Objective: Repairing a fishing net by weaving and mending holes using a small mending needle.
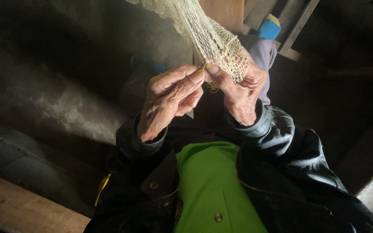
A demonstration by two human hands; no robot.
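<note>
2 hands pinch cream netting [214, 39]: left hand [169, 101] gripping a yellow needle [203, 66], right hand [238, 92] bunching mesh.

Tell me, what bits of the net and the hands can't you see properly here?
Head view only:
- The net: its top is cut off by the upper edge.
- The small tool at the fingertips: mostly hidden by the left hand and right hand; its kind is unclear.
- The right hand's fingers: partly covered by netting.
- The floor: too dark to make out.
</note>
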